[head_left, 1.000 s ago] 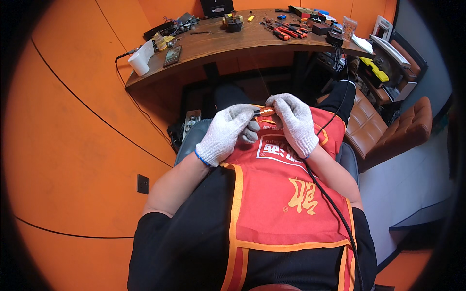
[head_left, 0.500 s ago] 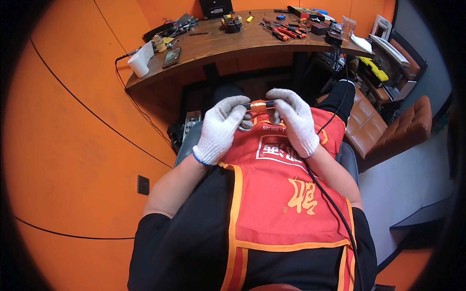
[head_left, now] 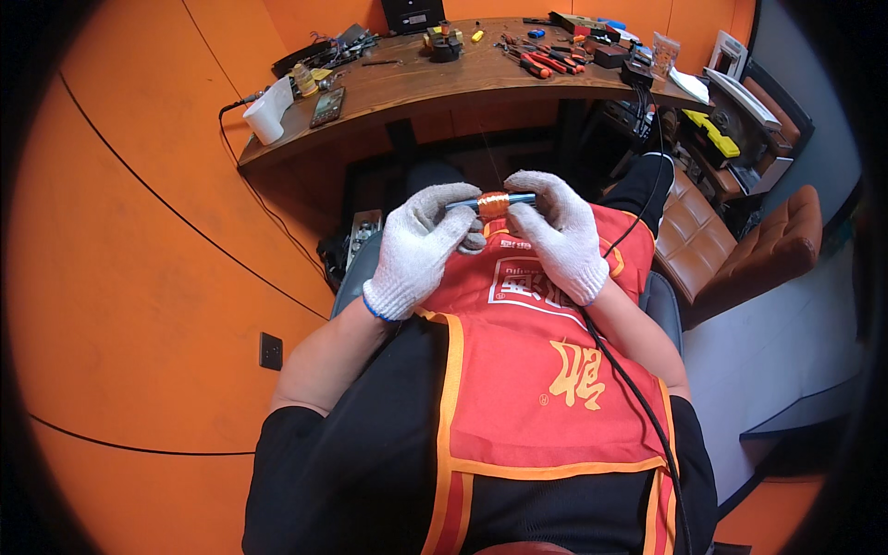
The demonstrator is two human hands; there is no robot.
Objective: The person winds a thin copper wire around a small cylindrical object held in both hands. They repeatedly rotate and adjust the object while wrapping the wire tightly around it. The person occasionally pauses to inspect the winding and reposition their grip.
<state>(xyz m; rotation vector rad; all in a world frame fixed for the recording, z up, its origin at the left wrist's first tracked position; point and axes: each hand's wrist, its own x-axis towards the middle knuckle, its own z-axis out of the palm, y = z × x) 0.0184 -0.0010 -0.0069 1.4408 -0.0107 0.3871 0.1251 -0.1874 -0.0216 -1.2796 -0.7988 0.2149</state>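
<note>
Both my hands wear white knit work gloves and meet over my lap. Between them lies a dark metallic rod with a coil of copper wire (head_left: 494, 204) wound round its middle, held roughly level. My left hand (head_left: 421, 238) closes its thumb and fingers on the rod's left end. At the right end, my right hand (head_left: 559, 233) pinches the rod between thumb and fingers. The rod's tips are partly covered by the gloves. Beneath the hands spreads a red apron (head_left: 546, 407) with yellow trim.
Beyond my knees stands a curved wooden desk (head_left: 407, 88). On it are red-handled pliers (head_left: 546, 63), a white paper roll (head_left: 265, 120), a phone (head_left: 327, 107) and a dark tape-like spool (head_left: 443, 43). A brown padded chair (head_left: 768, 242) is at right. A black cable (head_left: 638, 384) runs over my apron.
The rod has turned a little and now shines more along its length, with more of its right end showing. My right fingers have shifted slightly on it.
</note>
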